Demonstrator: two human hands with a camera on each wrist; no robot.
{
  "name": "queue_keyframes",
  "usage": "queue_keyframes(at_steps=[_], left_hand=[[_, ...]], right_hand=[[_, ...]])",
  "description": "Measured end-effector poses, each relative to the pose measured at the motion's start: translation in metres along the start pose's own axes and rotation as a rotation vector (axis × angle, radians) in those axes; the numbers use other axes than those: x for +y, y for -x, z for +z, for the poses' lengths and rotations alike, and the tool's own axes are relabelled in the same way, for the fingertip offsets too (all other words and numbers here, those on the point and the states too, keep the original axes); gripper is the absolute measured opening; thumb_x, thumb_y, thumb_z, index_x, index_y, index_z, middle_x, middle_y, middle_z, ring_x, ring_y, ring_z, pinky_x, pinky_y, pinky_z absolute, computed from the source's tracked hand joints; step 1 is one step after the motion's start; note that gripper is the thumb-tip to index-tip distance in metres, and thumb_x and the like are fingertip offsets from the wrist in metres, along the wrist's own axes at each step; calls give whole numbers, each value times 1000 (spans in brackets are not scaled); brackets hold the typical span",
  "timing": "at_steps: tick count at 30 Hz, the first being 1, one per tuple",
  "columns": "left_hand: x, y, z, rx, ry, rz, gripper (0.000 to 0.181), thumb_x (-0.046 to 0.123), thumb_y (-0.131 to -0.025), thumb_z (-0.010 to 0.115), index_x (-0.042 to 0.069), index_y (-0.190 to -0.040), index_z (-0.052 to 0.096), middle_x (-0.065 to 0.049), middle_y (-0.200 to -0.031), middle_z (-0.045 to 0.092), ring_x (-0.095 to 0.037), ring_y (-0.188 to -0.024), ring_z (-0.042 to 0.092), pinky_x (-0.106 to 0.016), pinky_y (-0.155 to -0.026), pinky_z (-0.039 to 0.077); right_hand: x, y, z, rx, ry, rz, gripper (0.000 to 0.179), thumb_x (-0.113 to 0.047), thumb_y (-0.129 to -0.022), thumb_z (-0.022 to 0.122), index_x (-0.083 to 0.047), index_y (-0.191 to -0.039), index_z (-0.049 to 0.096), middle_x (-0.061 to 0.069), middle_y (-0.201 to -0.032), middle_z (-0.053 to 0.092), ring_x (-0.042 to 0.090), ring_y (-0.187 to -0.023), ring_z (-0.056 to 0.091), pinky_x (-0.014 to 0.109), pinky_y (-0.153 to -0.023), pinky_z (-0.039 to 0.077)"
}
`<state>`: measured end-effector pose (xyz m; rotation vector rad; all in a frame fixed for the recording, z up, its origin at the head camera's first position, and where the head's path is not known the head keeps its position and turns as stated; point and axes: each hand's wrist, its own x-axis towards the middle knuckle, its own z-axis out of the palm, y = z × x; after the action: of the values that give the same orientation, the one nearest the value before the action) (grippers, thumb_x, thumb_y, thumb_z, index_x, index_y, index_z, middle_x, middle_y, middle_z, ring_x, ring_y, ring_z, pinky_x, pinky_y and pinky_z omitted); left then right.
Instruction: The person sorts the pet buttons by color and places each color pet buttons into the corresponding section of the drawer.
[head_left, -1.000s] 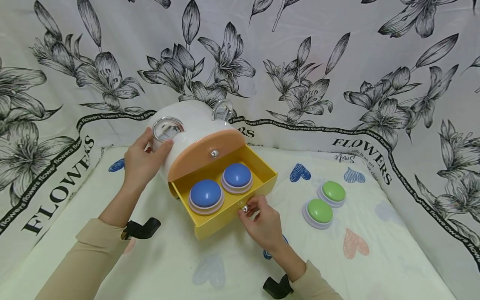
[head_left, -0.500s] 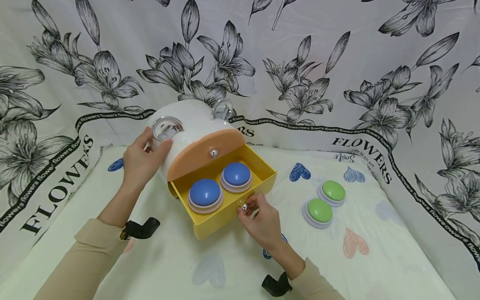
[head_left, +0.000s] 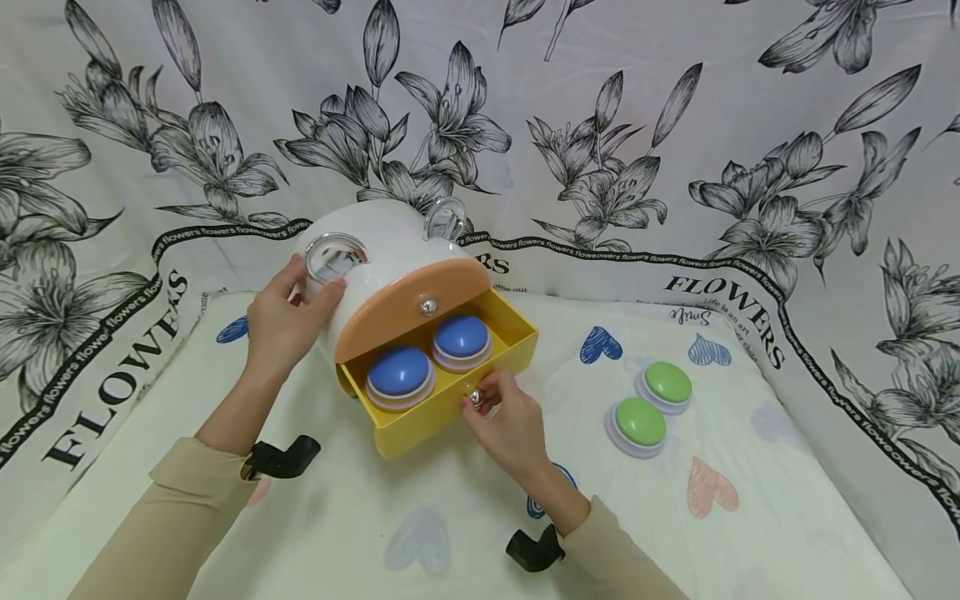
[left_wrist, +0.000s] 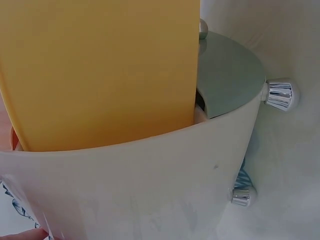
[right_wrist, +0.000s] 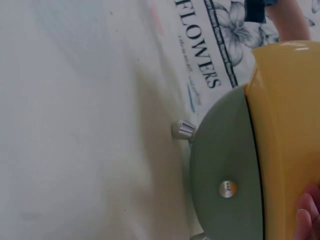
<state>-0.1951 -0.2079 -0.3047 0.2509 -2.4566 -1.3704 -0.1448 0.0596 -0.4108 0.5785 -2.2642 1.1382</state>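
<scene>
A white rounded drawer box (head_left: pixel 375 229) has an orange upper drawer (head_left: pixel 416 304), a yellow middle drawer (head_left: pixel 442 417) and a green lower drawer (right_wrist: pixel 227 155). The yellow one is pulled partly out and holds two blue-topped round push buttons (head_left: pixel 401 371). My left hand (head_left: pixel 288 312) grips the box's left side, thumb at the front below a round silver ear (head_left: pixel 335 257). With thumb and fingertips, my right hand (head_left: pixel 510 421) pinches the silver knob (head_left: pixel 475 397) on the yellow front. The yellow drawer's underside fills much of the left wrist view.
Two green-topped push buttons (head_left: pixel 639 421) lie on the heart-patterned cloth (head_left: pixel 637 517) to the right. Behind the box hangs a flower-printed white cloth (head_left: pixel 570 167). The box stands on silver feet (left_wrist: pixel 281 95).
The yellow drawer has slid part of the way into the box during the last half second, carrying the blue buttons back. My right hand has moved with its knob; the left hand has stayed put.
</scene>
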Motion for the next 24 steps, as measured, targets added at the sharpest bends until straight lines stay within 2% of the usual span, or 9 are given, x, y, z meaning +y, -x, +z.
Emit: queue_keyframes(at_steps=[8, 17, 24], left_hand=[[-1, 0, -1, 1, 1, 2, 77, 55, -83, 56, 15, -144, 31, 4, -151, 23, -19, -137, 25, -40, -103, 38], [0, -1, 0, 9, -13, -19, 79, 57, -82, 55, 16, -144, 30, 5, -151, 23, -20, -137, 27, -40, -101, 39], [0, -1, 0, 1, -12, -30, 78, 57, -82, 55, 17, -144, 32, 6, -151, 22, -20, -137, 26, -40, -101, 39]], right_hand=[[0, -11, 7, -22, -4, 47, 24, -14, -75, 72, -8, -86, 52, -3, -68, 61, 5, -59, 56, 13, -54, 47], [2, -22, 15, -41, 18, 46, 24, -15, -76, 71, -8, -88, 51, -3, -69, 62, 5, -59, 57, 13, -54, 47], [1, -33, 25, -62, 39, 81, 24, -17, -77, 71, -9, -88, 51, -3, -69, 62, 4, -59, 56, 14, -53, 46]])
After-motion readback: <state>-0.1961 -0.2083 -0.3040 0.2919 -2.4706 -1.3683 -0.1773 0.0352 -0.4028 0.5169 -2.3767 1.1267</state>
